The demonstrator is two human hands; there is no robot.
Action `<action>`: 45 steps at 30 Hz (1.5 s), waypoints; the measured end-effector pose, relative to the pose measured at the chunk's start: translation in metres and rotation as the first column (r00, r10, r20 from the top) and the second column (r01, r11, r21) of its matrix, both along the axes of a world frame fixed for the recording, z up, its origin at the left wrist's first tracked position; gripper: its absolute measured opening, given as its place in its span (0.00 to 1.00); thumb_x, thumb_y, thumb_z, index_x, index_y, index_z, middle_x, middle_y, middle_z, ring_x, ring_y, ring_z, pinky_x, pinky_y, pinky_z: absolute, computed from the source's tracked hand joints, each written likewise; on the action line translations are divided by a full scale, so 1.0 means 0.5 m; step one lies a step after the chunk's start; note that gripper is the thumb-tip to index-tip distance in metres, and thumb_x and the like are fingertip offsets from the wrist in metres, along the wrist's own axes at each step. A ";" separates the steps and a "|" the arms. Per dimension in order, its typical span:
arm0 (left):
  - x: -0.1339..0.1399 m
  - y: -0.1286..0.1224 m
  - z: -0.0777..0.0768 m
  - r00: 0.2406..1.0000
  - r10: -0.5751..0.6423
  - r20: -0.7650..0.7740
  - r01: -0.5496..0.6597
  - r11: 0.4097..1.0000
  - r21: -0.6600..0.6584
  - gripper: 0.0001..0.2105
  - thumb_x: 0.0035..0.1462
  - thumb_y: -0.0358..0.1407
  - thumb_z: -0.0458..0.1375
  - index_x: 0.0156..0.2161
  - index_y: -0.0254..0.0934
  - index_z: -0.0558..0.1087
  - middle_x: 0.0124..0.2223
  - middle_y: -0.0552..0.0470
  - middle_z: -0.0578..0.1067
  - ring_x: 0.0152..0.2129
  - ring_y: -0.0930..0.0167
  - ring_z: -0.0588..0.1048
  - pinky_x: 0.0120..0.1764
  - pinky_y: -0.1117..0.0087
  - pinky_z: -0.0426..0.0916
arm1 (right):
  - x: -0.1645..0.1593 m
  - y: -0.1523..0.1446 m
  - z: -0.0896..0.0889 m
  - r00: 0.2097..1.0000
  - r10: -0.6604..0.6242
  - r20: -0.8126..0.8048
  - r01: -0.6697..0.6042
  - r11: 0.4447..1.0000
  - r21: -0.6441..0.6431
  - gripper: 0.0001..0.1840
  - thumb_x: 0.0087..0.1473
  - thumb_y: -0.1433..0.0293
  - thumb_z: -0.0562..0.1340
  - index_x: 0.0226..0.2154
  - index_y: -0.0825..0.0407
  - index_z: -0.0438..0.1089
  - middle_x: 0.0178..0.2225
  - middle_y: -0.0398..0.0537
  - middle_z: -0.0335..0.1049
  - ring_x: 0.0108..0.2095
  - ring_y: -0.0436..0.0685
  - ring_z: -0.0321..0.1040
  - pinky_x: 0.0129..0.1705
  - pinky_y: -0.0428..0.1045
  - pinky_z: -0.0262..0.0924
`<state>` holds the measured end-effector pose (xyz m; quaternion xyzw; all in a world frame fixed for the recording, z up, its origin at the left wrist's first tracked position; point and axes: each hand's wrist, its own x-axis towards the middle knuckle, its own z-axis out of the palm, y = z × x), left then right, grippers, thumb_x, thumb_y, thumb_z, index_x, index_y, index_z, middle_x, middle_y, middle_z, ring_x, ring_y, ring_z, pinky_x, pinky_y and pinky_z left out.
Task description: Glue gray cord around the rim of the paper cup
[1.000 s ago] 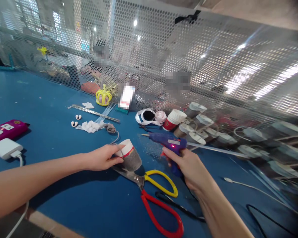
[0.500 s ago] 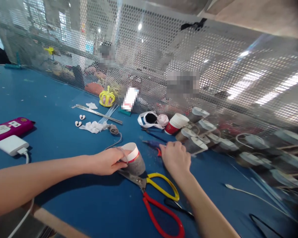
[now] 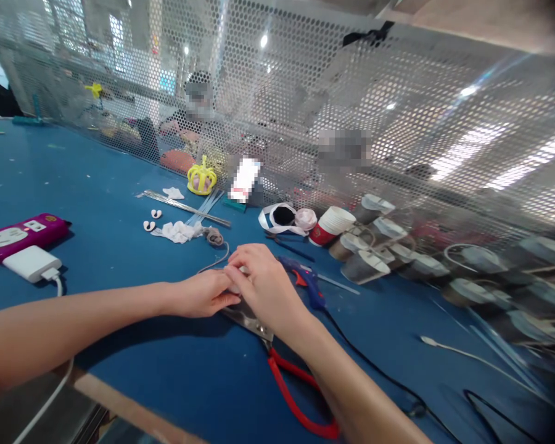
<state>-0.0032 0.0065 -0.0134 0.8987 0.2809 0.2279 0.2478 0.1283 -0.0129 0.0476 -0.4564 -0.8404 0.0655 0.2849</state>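
Between my hands is a paper cup (image 3: pixel 246 310) wrapped in grey cord, mostly hidden behind my fingers. My left hand (image 3: pixel 202 293) is closed on its left side, thumb below. My right hand (image 3: pixel 264 285) has come over the cup, fingers bent round its top and right side; the fingertips are partly hidden. From the cup a grey cord leads to a small ball of cord (image 3: pixel 214 236). Under and beside the cup lie large scissors (image 3: pixel 300 404) with a red handle; my right forearm covers the other handle. A blue glue gun (image 3: pixel 311 285) rests right of my right hand.
Stacked paper cups (image 3: pixel 332 225) and several grey-wrapped cups (image 3: pixel 365 266) line the right back. A perforated metal screen (image 3: pixel 277 105) closes off the rear. White tissue (image 3: pixel 180 231), metal rods (image 3: pixel 187 208) and a yellow crown-shaped piece (image 3: pixel 202 179) lie behind; a power bank (image 3: pixel 31 262) is left.
My right hand has left the glue gun, which now lies on the table, and moved left onto the wrapped cup. My left hand stays at the cup.
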 end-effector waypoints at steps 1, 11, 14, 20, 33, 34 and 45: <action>-0.001 -0.001 0.002 1.000 0.001 0.014 -0.001 1.000 -0.009 0.08 0.53 0.30 0.49 0.37 0.29 0.67 0.36 0.42 0.73 0.33 0.66 0.72 0.35 0.69 0.65 | 0.006 0.000 -0.001 0.998 -0.030 -0.061 0.031 0.999 0.012 0.06 0.48 0.75 0.56 0.22 0.54 0.65 0.30 0.49 0.67 0.36 0.54 0.60 0.40 0.50 0.56; -0.008 -0.007 0.015 0.970 0.016 0.241 0.054 0.959 -0.279 0.20 0.53 0.32 0.50 0.52 0.29 0.60 0.41 0.46 0.72 0.36 0.69 0.70 0.40 0.71 0.64 | 0.071 -0.032 0.021 0.605 -0.366 -0.707 -0.158 0.815 -0.557 0.09 0.45 0.65 0.60 0.25 0.54 0.63 0.21 0.39 0.64 0.19 0.44 0.56 0.22 0.42 0.51; -0.009 -0.011 0.020 0.954 -0.042 0.298 0.136 0.944 -0.301 0.19 0.53 0.32 0.50 0.51 0.31 0.60 0.43 0.47 0.71 0.38 0.70 0.69 0.42 0.72 0.63 | 0.093 -0.039 0.025 0.471 -0.419 -0.776 -0.209 0.802 -0.560 0.08 0.42 0.68 0.63 0.28 0.53 0.64 0.21 0.38 0.65 0.21 0.44 0.59 0.24 0.41 0.53; -0.012 -0.018 0.031 0.937 -0.089 0.337 0.212 0.913 -0.348 0.16 0.54 0.32 0.50 0.49 0.31 0.62 0.41 0.48 0.71 0.36 0.72 0.69 0.41 0.72 0.64 | 0.121 -0.050 0.016 0.393 -0.433 -0.811 -0.223 0.811 -0.541 0.06 0.41 0.70 0.63 0.27 0.53 0.67 0.18 0.38 0.64 0.21 0.44 0.59 0.26 0.41 0.55; -0.017 -0.031 0.043 0.922 -0.119 0.369 0.291 0.841 -0.456 0.16 0.53 0.31 0.52 0.48 0.31 0.63 0.43 0.47 0.70 0.37 0.72 0.69 0.41 0.72 0.64 | 0.125 -0.058 -0.019 0.357 -0.481 -0.801 -0.279 0.763 -0.583 0.07 0.43 0.70 0.62 0.29 0.54 0.67 0.20 0.38 0.63 0.22 0.44 0.58 0.27 0.42 0.54; -0.017 -0.032 0.044 0.924 -0.116 0.365 0.286 0.842 -0.457 0.16 0.53 0.31 0.52 0.48 0.31 0.64 0.43 0.47 0.70 0.37 0.72 0.69 0.41 0.72 0.65 | 0.124 -0.058 -0.021 0.357 -0.483 -0.800 -0.283 0.760 -0.585 0.07 0.43 0.70 0.62 0.29 0.54 0.67 0.20 0.38 0.63 0.22 0.44 0.58 0.27 0.42 0.54; -0.019 -0.041 0.049 0.919 -0.109 0.379 0.279 0.859 -0.430 0.14 0.52 0.30 0.52 0.46 0.31 0.65 0.41 0.48 0.70 0.37 0.72 0.69 0.41 0.74 0.64 | 0.107 -0.056 -0.049 0.358 -0.501 -0.788 -0.148 0.802 -0.578 0.13 0.40 0.68 0.64 0.32 0.54 0.66 0.23 0.39 0.68 0.24 0.44 0.61 0.30 0.43 0.55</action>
